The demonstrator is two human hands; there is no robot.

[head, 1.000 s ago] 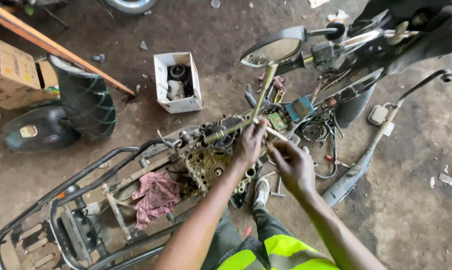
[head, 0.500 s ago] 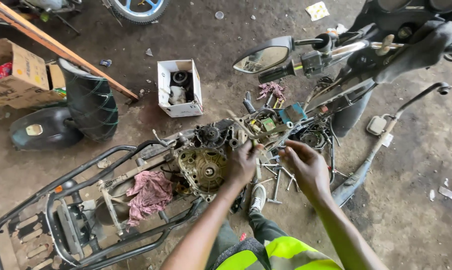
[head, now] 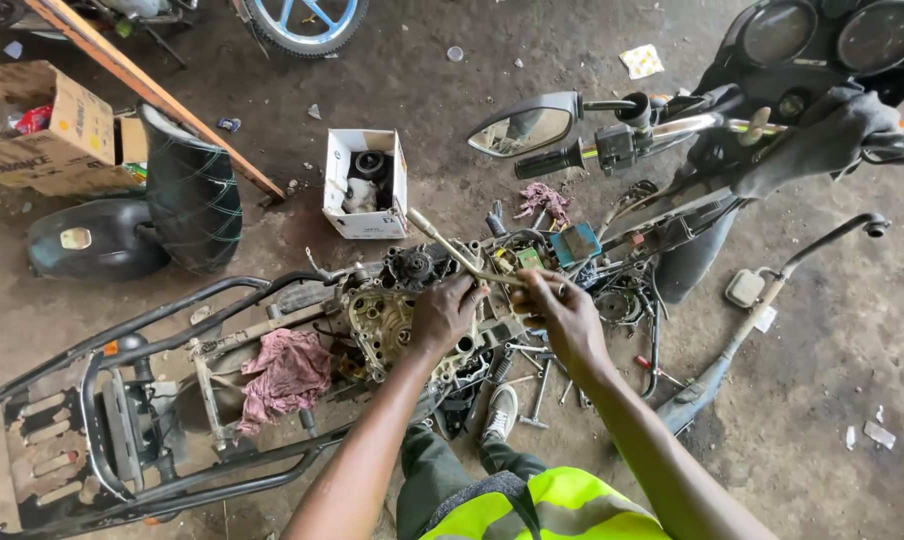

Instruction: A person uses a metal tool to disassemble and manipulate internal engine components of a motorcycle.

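A stripped motorcycle frame (head: 122,400) lies on its side across the dirt floor (head: 852,380), its rear rails reaching toward the lower left. A second motorcycle's handlebar (head: 672,130) and mirror (head: 525,128) cross the upper right. At the upper left a black tyre (head: 194,195) leans beside a black fuel tank (head: 92,240) and a brown cardboard box (head: 47,125). At the middle of the frame sits the opened engine case (head: 382,325), with a pink rag (head: 287,370) draped just left of it and a small white box (head: 367,185) of parts behind. The left hand (head: 447,315) rests on the engine, fingers curled around the lower end of a long metal tool (head: 452,250) that slants up to the left. The right hand (head: 562,315) is closed too, pinching the same tool's end just beside the left. Loose bolts (head: 537,385) lie below.
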